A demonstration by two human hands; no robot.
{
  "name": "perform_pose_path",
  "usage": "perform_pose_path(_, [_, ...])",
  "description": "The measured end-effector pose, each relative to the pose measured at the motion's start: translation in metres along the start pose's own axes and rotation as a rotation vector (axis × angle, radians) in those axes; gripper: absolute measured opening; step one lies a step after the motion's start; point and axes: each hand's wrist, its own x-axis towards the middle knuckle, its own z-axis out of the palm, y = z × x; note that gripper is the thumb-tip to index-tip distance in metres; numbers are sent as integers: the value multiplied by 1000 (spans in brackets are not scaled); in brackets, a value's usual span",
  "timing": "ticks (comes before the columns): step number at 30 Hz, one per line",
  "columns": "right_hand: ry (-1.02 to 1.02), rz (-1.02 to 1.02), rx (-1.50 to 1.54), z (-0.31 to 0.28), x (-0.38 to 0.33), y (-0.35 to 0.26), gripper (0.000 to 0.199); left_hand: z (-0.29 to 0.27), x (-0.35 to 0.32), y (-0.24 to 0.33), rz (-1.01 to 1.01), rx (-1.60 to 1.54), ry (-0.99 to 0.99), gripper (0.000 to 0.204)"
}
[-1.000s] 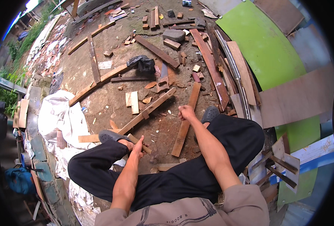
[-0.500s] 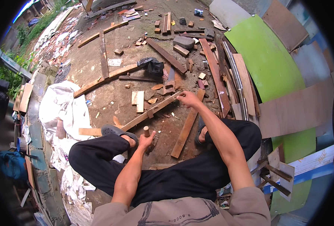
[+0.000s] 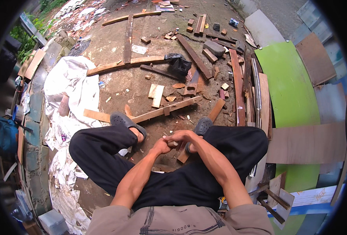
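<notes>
Dirt floor (image 3: 116, 88), strewn with scrap timber (image 3: 194, 56); low centre, wooden handle (image 3: 173, 144) pokes from left hand (image 3: 161, 146), wrapped round it. Right hand (image 3: 180, 136) just over it, grip can't be told. Handle looks stiff, tough, probably light; best held mid-shaft.

Taupe shirt (image 3: 177, 221), black trousers (image 3: 171, 190), grey clogs (image 3: 120, 118)

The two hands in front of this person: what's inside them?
A rounded end of a wooden piece shows between the left hand and the right hand. The hands cover the rest, so its full shape can't be seen.
</notes>
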Motion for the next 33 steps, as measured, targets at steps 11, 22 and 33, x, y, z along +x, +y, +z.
perform_pose_path(11, [-229,82,-57,17,46,-2,45,8,-17,-18,-79,135,-68,36])
perform_pose_path(22, [-67,51,-537,-15,141,106,31,-20,-21,-60,-492,-90,163,55])
perform_pose_path(33, [477,-82,-652,35,124,89,33,-27,-15,-117,-804,-1032,470,74])
